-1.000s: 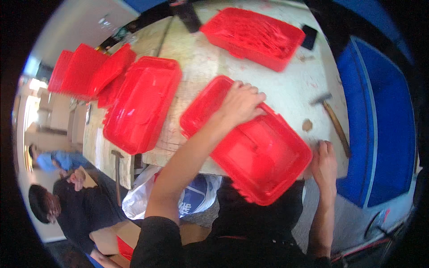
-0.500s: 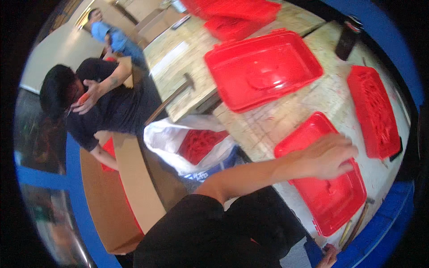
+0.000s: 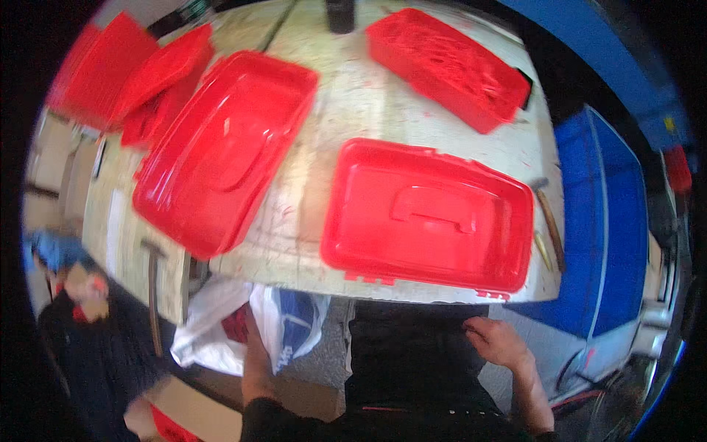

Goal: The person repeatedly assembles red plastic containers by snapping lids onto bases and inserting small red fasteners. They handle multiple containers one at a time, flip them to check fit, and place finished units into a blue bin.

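My left hand (image 3: 255,331) reaches down into a white plastic bag (image 3: 202,339) of small red parts (image 3: 236,324) below the table's front edge. Its fingers are hidden inside. With fingers curled in, my right hand (image 3: 499,343) hovers over my lap, just off the table edge; whatever it may hold does not show. A shallow red plastic lid (image 3: 434,243) with a moulded handle-shaped recess lies in front of me, its hollow side up. Left of it rests a second red lid (image 3: 243,140).
At the back is a red bin (image 3: 431,85) of red parts, beside a dark can (image 3: 341,16). More red trays (image 3: 118,66) stack far left. One hammer (image 3: 154,295) overhangs the left edge; another (image 3: 548,221) lies right. A co-worker (image 3: 74,361) is at left, a blue container (image 3: 600,228) at right.
My view has swung to the right. My left hand has left the near red lid and gone into the white bag. My right hand has come away from the table's edge by the hammer.
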Available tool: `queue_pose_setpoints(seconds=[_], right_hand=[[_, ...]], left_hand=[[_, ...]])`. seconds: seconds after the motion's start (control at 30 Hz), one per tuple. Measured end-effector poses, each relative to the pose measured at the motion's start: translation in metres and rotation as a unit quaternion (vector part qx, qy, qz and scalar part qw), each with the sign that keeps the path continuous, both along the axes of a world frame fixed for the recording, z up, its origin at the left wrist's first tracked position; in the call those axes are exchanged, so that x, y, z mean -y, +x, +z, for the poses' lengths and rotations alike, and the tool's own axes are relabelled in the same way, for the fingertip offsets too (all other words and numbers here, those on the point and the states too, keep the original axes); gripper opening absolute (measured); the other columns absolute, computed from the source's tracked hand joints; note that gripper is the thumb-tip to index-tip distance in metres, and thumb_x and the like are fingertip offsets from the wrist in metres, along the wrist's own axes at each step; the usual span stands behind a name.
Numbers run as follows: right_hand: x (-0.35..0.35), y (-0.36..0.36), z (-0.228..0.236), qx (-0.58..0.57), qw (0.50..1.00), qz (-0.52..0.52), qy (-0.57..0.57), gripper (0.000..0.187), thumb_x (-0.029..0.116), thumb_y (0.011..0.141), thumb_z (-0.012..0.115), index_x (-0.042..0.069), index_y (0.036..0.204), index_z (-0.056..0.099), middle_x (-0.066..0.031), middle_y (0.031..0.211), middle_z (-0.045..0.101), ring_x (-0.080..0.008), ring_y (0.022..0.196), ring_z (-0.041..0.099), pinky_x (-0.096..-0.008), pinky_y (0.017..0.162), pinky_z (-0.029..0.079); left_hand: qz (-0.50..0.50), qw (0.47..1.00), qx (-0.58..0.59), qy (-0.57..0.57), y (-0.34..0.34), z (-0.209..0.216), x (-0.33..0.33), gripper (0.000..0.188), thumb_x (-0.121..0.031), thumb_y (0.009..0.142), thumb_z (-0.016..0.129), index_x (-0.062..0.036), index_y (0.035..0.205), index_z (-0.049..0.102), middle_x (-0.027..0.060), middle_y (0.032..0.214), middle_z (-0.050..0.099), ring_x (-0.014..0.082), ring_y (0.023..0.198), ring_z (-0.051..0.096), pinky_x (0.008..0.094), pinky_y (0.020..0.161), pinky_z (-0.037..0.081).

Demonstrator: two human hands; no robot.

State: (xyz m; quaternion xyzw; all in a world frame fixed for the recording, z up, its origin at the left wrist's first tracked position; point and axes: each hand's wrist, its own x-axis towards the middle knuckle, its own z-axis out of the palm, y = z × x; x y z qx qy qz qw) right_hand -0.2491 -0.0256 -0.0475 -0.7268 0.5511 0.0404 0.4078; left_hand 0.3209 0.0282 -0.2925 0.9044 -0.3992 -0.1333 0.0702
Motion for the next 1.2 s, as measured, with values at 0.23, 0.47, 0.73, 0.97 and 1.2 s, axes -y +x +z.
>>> queue_pose_setpoints(seconds=[0.23, 0.47, 0.73, 0.97, 1.2], right_hand=[[-0.038, 0.012, 0.014, -0.022, 0.995, -0.090, -0.030, 0.019, 0.019, 0.092, 0.062, 0.005, 0.105, 0.064, -0.0170, 0.097, 0.070, -0.0400, 0.090, 0.067, -0.0485, 0.076, 0.055], [-0.016, 0.038, 0.006, 0.105, 0.988, 0.009, -0.109, 0.018, 0.019, 0.092, 0.061, 0.004, 0.102, 0.062, -0.0168, 0.093, 0.068, -0.0388, 0.086, 0.067, -0.0482, 0.073, 0.056], [-0.021, 0.044, 0.002, 0.167, 0.972, 0.094, -0.134, 0.018, 0.021, 0.095, 0.059, 0.004, 0.098, 0.061, -0.0183, 0.090, 0.067, -0.0394, 0.085, 0.067, -0.0479, 0.072, 0.056], [-0.024, 0.015, 0.017, 0.308, 0.948, 0.024, -0.078, 0.019, 0.016, 0.093, 0.064, 0.004, 0.108, 0.067, -0.0147, 0.099, 0.071, -0.0340, 0.091, 0.070, -0.0423, 0.079, 0.058], [0.008, 0.088, 0.006, 0.446, 0.870, 0.133, -0.161, 0.016, 0.019, 0.095, 0.057, 0.004, 0.098, 0.061, -0.0161, 0.088, 0.064, -0.0374, 0.086, 0.066, -0.0478, 0.071, 0.055]], left_hand=[[0.018, 0.999, 0.031, -0.024, -0.038, 0.009, 0.006, 0.030, -0.026, 0.096, 0.059, -0.0037, 0.112, 0.069, 0.0109, 0.096, 0.071, 0.0266, 0.089, 0.066, 0.0395, 0.083, 0.053], [0.008, 0.998, 0.049, -0.032, -0.034, 0.022, -0.019, 0.030, -0.024, 0.096, 0.057, -0.0016, 0.115, 0.066, 0.0133, 0.095, 0.070, 0.0288, 0.088, 0.066, 0.0408, 0.082, 0.053], [0.012, 0.997, 0.063, -0.050, -0.060, -0.002, -0.043, 0.031, -0.021, 0.097, 0.056, 0.0008, 0.117, 0.063, 0.0160, 0.094, 0.070, 0.0312, 0.087, 0.066, 0.0423, 0.081, 0.052], [-0.011, 0.987, 0.111, -0.113, -0.024, 0.100, -0.077, 0.032, -0.019, 0.097, 0.054, 0.0029, 0.120, 0.061, 0.0183, 0.094, 0.069, 0.0334, 0.087, 0.066, 0.0437, 0.079, 0.052], [-0.088, 0.971, 0.122, -0.188, -0.002, 0.183, -0.096, 0.022, -0.010, 0.088, 0.061, -0.0035, 0.109, 0.061, 0.0221, 0.091, 0.068, 0.0434, 0.085, 0.066, 0.0479, 0.072, 0.051]])
